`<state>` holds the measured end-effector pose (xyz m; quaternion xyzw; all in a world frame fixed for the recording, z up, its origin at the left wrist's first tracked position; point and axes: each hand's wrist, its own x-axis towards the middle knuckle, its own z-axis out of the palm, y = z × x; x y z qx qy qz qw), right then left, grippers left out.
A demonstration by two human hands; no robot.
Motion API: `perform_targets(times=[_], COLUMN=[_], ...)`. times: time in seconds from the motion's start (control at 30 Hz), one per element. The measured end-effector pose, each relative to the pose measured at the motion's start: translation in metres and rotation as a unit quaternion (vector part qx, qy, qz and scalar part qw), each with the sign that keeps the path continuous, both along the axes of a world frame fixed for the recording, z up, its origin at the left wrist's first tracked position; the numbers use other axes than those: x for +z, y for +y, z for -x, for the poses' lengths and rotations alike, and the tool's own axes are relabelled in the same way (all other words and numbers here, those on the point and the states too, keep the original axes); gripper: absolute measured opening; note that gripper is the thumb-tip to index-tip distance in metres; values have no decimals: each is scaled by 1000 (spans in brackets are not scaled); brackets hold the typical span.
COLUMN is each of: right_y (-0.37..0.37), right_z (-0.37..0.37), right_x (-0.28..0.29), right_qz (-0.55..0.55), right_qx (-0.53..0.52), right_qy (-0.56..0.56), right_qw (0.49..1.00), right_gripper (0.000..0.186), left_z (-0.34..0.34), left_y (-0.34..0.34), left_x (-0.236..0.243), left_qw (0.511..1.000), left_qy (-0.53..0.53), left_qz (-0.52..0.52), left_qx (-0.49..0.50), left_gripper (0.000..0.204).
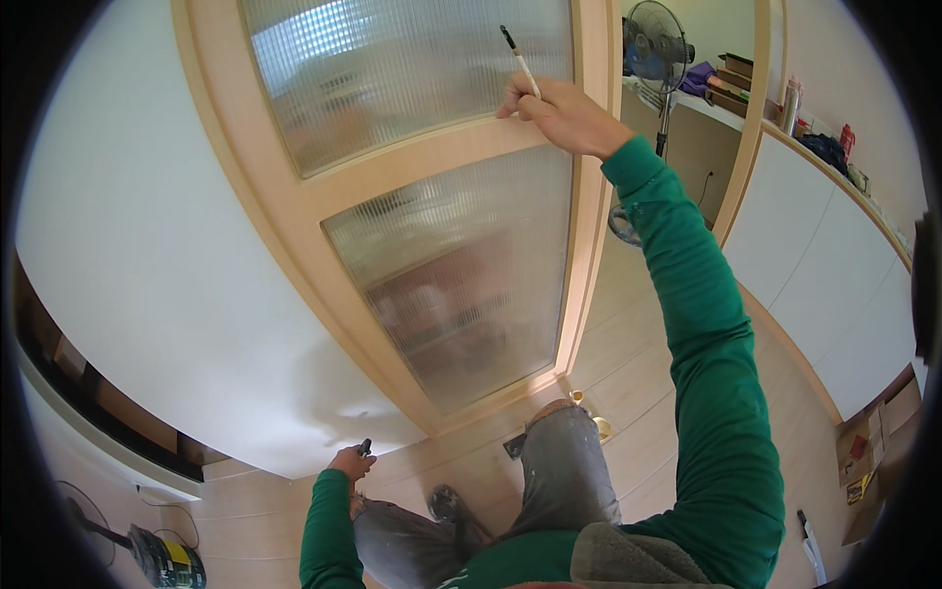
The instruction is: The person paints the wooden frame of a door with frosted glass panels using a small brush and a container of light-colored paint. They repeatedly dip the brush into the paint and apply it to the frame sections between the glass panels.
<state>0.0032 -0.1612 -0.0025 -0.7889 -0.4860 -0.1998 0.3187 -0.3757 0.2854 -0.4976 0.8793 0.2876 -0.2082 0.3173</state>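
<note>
A wooden door [442, 162] with two ribbed glass panes stands in front of me. My right hand [564, 113] is raised to its middle rail, closed around a slim white stick [528, 75] with a black end, like a fine brush or a pen. That black end points up and away over the upper pane [392, 88]; the other end is hidden by my fingers. My fingertips are at the lower edge of this pane. Low down by my left knee, my left hand [347, 465] is closed on a small dark object [365, 448], too small to make out.
A white panel [147, 245] adjoins the door on the left. Beyond the opening stands a fan [659, 44]. White cabinets [814, 255] with bottles on top line the right. A knife-like tool [811, 548] and a black-and-yellow container [169, 562] are on the floor, with cardboard [883, 442] at right.
</note>
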Motion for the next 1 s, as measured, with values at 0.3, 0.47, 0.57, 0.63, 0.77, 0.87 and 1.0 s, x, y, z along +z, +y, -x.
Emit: perform_targets(times=[0.3,0.47,0.57,0.63,0.77,0.87,1.0], right_y=[22,34,26,7,-56,-126,-166], right_z=[26,35,46,57,74,67,161], right_x=[9,14,13,-5,-138,-333,-500], right_qz=[28,15,-60,-103,-64,124,103], right_qx=[2,45,97,113,38,-124,-108], right_qy=[-28,-24,-45,-47,96,265,535], right_qw=[999,999,992,987,993,948,831], right_gripper=[28,29,29,31,34,34,34], left_z=[1,1,3,9,14,2,11], left_y=[-1,-2,-2,0,3,-5,2], left_x=[3,5,7,9,7,2,2], left_qw=[1000,1000,1000,999,998,999,998], left_qy=[-5,-8,-15,-27,-38,-29,-30], left_qz=[-2,5,-2,4,-3,14,40], left_qx=[2,14,26,33,44,18,41], left_gripper=[41,41,42,42,43,43,41])
